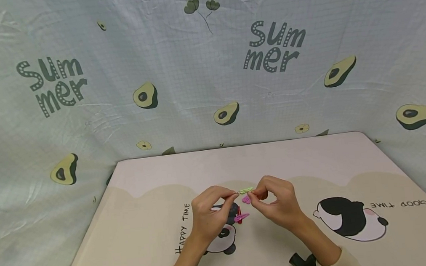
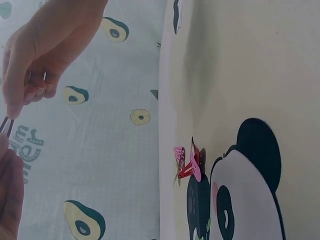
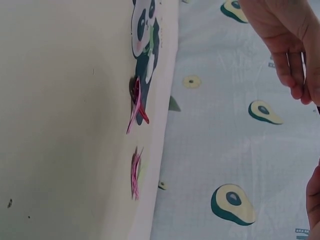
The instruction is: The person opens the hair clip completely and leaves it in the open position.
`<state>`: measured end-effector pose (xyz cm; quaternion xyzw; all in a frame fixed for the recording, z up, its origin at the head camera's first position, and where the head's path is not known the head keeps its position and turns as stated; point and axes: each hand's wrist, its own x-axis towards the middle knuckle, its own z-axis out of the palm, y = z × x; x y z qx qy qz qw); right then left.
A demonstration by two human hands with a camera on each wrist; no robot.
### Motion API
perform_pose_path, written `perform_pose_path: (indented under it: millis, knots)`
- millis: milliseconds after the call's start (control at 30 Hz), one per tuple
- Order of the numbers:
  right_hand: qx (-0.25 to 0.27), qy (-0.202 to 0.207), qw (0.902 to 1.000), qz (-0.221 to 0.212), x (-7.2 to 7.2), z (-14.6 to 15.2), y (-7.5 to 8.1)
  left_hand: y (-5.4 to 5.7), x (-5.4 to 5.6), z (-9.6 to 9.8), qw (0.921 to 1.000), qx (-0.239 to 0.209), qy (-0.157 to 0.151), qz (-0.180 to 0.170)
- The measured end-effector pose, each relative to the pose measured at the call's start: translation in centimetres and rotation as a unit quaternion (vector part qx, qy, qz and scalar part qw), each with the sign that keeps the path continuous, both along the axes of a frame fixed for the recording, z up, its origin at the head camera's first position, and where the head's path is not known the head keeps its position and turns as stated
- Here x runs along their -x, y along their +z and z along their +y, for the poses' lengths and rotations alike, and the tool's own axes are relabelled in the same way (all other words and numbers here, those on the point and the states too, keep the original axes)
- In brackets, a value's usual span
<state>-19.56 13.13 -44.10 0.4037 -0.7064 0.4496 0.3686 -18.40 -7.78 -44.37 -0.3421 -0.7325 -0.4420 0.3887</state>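
My left hand [image 1: 211, 207] and right hand [image 1: 279, 201] meet above the table, thumbs and fingertips pinching opposite ends of a small snap hair clip [image 2: 10, 128]. The clip shows as thin dark prongs in the left wrist view; fingers hide much of it, and its colour is unclear. Beyond the fingertips in the head view is a light green hair clip [image 1: 246, 190], with a pink heart-shaped hair clip [image 1: 246, 199] just nearer. Closer to me, a pink hair clip [image 1: 242, 217] lies across a red hair clip [image 1: 239, 211] on the table.
The cream table [image 1: 152, 227] carries printed pandas and lettering. Two black curved objects [image 1: 303, 264] show by the wrists at the bottom of the head view. Behind the table's far edge hangs a pale curtain [image 1: 184, 68] with avocado prints.
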Motion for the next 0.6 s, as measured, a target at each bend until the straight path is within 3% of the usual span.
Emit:
perform_pose_path:
  millis: [600]
  knots:
    - [-0.009, 0.002, 0.9998, -0.018, 0.00, 0.06, -0.12, -0.13, 0.09, -0.06, 1.0000, 0.000, 0.000, -0.006]
